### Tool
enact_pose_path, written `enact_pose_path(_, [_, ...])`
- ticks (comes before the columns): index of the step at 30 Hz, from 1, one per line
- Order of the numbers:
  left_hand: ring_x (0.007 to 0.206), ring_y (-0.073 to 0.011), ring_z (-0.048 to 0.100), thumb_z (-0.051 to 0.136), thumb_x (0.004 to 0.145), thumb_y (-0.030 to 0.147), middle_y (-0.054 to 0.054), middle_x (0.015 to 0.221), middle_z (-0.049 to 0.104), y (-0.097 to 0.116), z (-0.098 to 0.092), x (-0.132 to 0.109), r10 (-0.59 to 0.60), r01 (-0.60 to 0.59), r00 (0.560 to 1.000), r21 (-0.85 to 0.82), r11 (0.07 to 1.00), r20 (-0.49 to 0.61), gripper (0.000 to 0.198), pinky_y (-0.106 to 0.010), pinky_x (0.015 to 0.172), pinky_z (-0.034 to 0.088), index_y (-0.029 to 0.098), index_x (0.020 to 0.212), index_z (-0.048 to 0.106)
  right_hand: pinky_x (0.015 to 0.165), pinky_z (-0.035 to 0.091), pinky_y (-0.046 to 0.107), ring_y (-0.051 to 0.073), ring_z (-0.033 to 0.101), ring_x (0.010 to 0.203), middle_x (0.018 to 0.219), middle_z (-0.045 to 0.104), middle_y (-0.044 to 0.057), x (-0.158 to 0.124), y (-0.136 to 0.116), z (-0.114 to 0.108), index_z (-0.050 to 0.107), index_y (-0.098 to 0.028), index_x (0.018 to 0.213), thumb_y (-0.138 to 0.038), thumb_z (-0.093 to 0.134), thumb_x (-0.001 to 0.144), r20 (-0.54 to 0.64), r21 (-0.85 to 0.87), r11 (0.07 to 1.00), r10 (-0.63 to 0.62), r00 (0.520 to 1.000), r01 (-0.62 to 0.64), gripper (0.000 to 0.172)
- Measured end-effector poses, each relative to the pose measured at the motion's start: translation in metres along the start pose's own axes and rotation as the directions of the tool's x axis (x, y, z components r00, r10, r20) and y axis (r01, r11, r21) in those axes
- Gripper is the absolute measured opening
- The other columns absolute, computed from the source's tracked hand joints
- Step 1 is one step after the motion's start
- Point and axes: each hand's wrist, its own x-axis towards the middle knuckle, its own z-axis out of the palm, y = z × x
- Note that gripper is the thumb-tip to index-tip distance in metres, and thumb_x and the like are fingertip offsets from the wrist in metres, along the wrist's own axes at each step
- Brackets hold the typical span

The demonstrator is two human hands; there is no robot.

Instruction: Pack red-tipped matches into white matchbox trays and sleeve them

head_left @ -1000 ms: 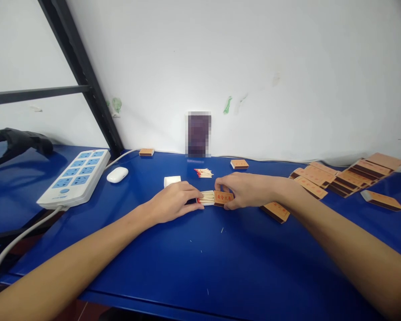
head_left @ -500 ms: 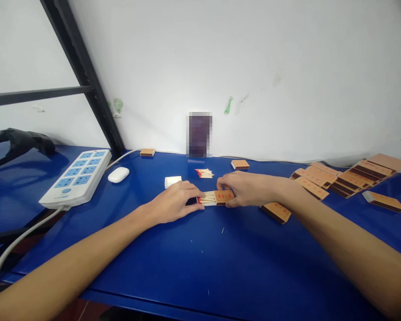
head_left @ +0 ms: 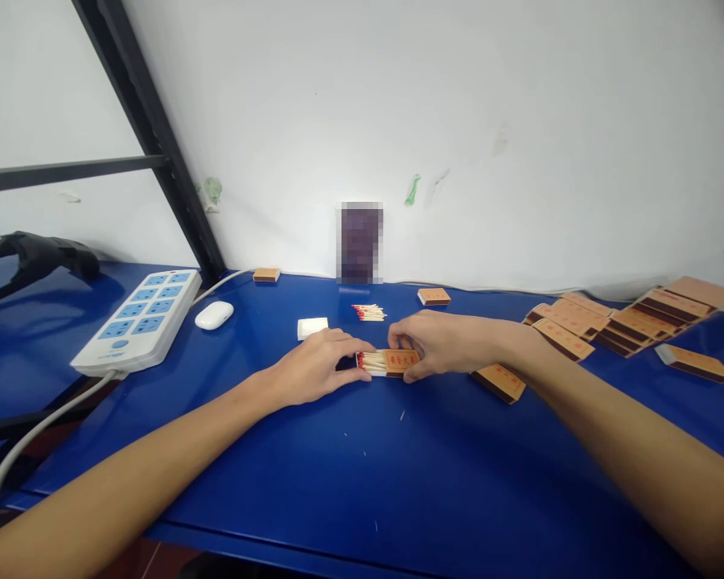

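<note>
A half-open matchbox (head_left: 398, 361) lies in the middle of the blue tabletop, its tray of red-tipped matches (head_left: 372, 362) slid out toward the left. Thumb and fingers of my left hand (head_left: 319, 366) pinch the tray's left end. My right hand (head_left: 438, 346) grips the orange sleeve at its right end, fingers on the far side and thumb on the near side. Behind the box sits a small pile of loose matches (head_left: 369, 312). A white empty-looking tray (head_left: 312, 327) rests just beyond my left hand. Beneath my right forearm another matchbox (head_left: 499, 383) is partly covered.
Several stacked matchboxes (head_left: 664, 318) spread along the right, with a single matchbox (head_left: 693, 362) before them. Two more, one matchbox (head_left: 433, 297) and another matchbox (head_left: 266, 275), lie near the wall. A power strip (head_left: 141, 318) and a white earbud case (head_left: 214, 315) are left.
The orange sleeve has moved slightly left over the tray, covering a little more of it. My right hand has shifted left with it; my left hand stays nearly still.
</note>
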Motion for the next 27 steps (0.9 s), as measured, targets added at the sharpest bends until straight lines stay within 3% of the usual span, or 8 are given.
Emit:
enact_pose_path(3, [0.074, -0.0135, 0.061, 0.069, 0.081, 0.034, -0.001, 0.089, 0.065, 0.003, 0.001, 0.002, -0.073, 0.068, 0.997, -0.139, 0.988, -0.031, 0.036, -0.028, 0.073, 0.048, 0.021, 0.113, 0.060, 0.056, 0.034, 0.028, 0.018, 0.053, 0.071, 0.084, 0.058, 0.002, 0.003, -0.005, 0.003, 0.059, -0.022, 0.090, -0.046, 0.063, 0.072, -0.047, 0.015, 0.999, -0.045, 0.998, 0.046, 0.030])
enact_pose_path(8, [0.068, -0.0092, 0.059, 0.075, 0.074, 0.033, -0.003, 0.102, 0.057, 0.007, 0.002, 0.003, -0.140, 0.123, 0.990, -0.314, 0.941, -0.032, 0.037, -0.029, 0.071, 0.051, 0.020, 0.104, 0.058, 0.055, 0.033, 0.028, 0.016, 0.050, 0.067, 0.082, 0.059, 0.003, 0.011, -0.012, 0.012, 0.057, -0.019, 0.089, -0.047, 0.062, 0.075, -0.098, 0.018, 0.996, -0.086, 0.991, 0.088, 0.031])
enact_pose_path(19, [0.075, -0.0120, 0.060, 0.071, 0.078, 0.030, -0.002, 0.102, 0.053, 0.003, 0.000, 0.001, -0.127, 0.118, 0.992, -0.358, 0.926, -0.001, 0.024, -0.032, 0.074, 0.051, 0.020, 0.092, 0.055, 0.061, 0.037, 0.028, 0.018, 0.055, 0.073, 0.088, 0.061, 0.006, 0.014, -0.023, 0.018, 0.058, -0.017, 0.088, -0.044, 0.057, 0.084, -0.142, -0.039, 0.991, -0.133, 0.981, 0.128, 0.027])
enact_pose_path(23, [0.077, -0.0125, 0.059, 0.068, 0.080, 0.033, -0.003, 0.102, 0.055, 0.005, -0.006, 0.000, -0.086, 0.082, 0.996, -0.285, 0.955, -0.003, 0.025, -0.030, 0.073, 0.050, 0.020, 0.097, 0.056, 0.063, 0.039, 0.029, 0.020, 0.057, 0.076, 0.090, 0.063, 0.009, 0.010, -0.030, 0.018, 0.059, -0.016, 0.090, -0.040, 0.055, 0.085, -0.170, -0.092, 0.992, -0.101, 0.980, 0.087, 0.024])
enact_pose_path(27, [0.071, -0.0123, 0.057, 0.059, 0.086, 0.038, -0.001, 0.091, 0.061, 0.006, -0.020, 0.000, -0.026, 0.028, 0.994, 0.022, 0.999, -0.108, 0.022, -0.033, 0.077, 0.042, 0.020, 0.098, 0.058, 0.071, 0.041, 0.031, 0.023, 0.059, 0.087, 0.099, 0.064, 0.009, -0.024, -0.020, 0.011, 0.060, -0.018, 0.102, -0.037, 0.049, 0.088, -0.357, -0.121, 0.992, -0.001, 0.934, -0.045, 0.026])
